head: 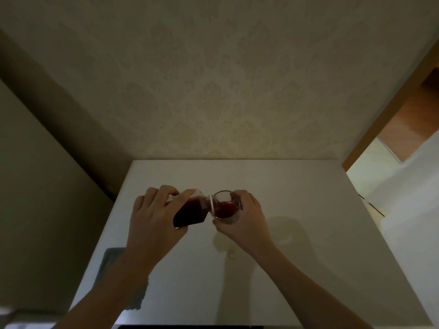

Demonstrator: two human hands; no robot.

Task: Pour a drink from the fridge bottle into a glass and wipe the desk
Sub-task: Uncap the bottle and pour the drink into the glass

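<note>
My left hand (pixel 152 217) grips a clear bottle (pixel 190 211) of dark red-brown drink, tipped to the right with its mouth over the rim of a glass. My right hand (pixel 244 217) holds that short clear glass (pixel 225 206) tilted toward the bottle, just above the white desk (pixel 297 198). Dark liquid lies in the bottom of the glass. A white ring at the bottle's neck touches the glass rim. A grey-green cloth (pixel 111 264) lies on the desk's left edge, partly hidden under my left forearm.
A patterned wall stands right behind the desk. Left of the desk is a dark wall or panel. On the right, past the desk's edge, are a lit white floor, a thin dark cable (pixel 373 206) and a wooden doorframe. Faint wet marks (pixel 225 245) show near the glass.
</note>
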